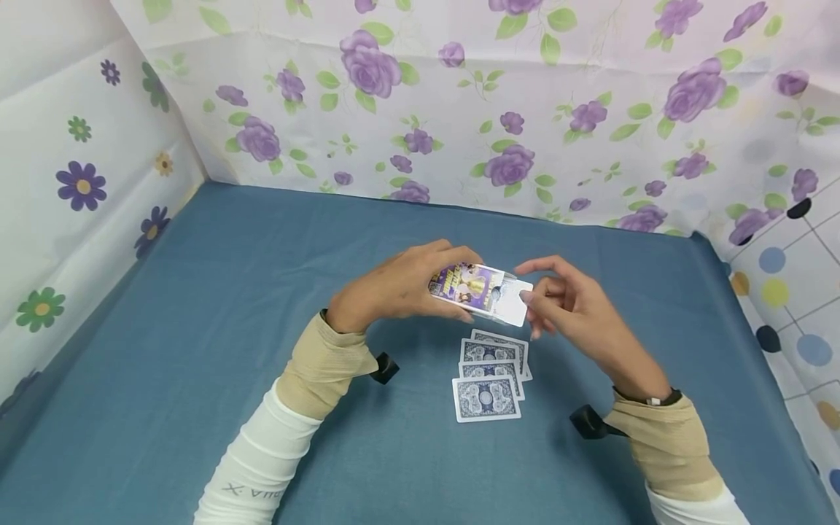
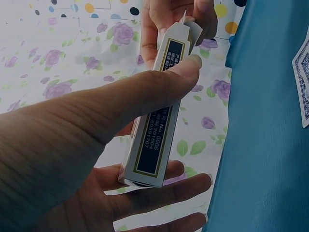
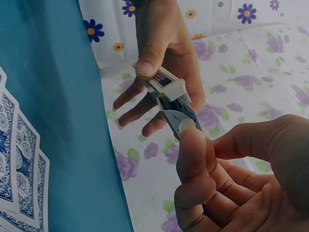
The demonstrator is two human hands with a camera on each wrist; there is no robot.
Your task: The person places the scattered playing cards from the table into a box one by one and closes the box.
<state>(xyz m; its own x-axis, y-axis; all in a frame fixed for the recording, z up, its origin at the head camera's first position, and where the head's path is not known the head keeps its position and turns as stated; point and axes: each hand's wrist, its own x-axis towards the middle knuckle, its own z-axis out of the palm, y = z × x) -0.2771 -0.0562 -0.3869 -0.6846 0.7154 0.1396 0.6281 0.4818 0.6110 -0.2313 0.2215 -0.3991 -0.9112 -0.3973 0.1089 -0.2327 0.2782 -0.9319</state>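
Note:
A purple-and-white playing card box is held above the table by my left hand, thumb along one narrow side and fingers on the other. That side bears a dark label in the left wrist view. At the box's right end, my right hand pinches the white end flap between thumb and fingers. The right wrist view shows the flap bent out from the box's dark opening. Several blue-backed playing cards lie face down on the table below, overlapping in a column.
Blue cloth covers the table. A flowered curtain hangs along the back edge, with another patterned sheet at the left and a dotted one at the right. Small black devices stick out from the wrists.

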